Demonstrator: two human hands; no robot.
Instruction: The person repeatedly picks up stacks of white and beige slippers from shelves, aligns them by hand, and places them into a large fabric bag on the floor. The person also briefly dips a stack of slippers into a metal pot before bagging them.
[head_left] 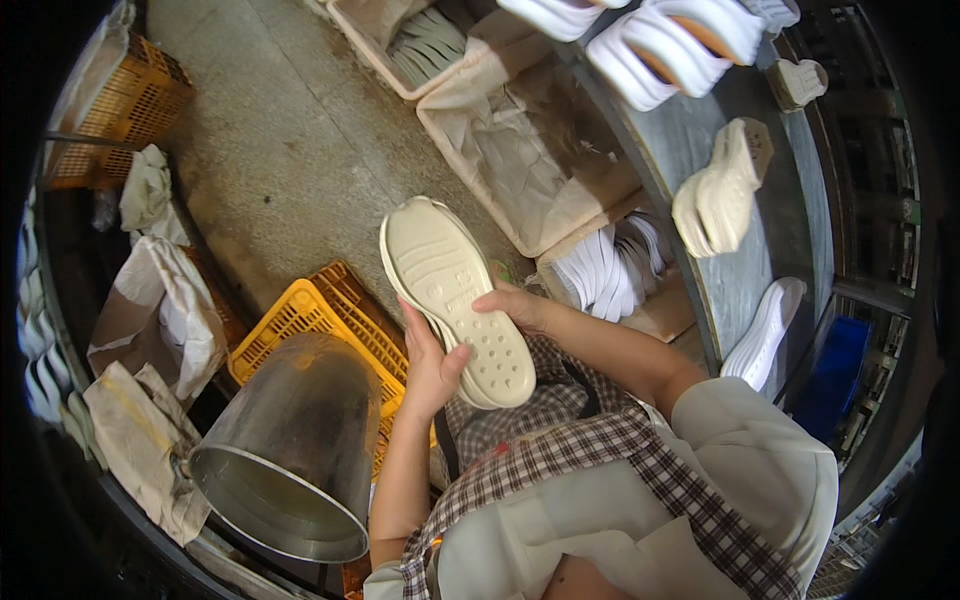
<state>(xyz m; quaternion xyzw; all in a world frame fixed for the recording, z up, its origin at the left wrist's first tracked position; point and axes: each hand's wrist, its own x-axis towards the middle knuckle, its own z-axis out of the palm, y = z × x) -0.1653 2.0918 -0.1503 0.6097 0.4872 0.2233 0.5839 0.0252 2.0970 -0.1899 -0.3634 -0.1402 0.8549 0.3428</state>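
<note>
In front of my body I hold a cream shoe sole (460, 290), with what looks like a second one pressed beneath it. The top face is turned up, showing small round hollows at the near end and curved ridges at the far end. My left hand (432, 365) grips the left edge, thumb on top and fingers along the side. From the right, my right hand (518, 308) clasps the other edge with its thumb across the middle; its other fingers are mostly hidden beneath.
A metal shade-shaped vessel (290, 430) stands near left beside yellow crates (300, 300). Cloth-lined bins (440, 115) sit ahead. On the grey table (715, 290) at right lie stacked cream soles (715, 200), white soles (670, 50) and a single white sole (765, 335).
</note>
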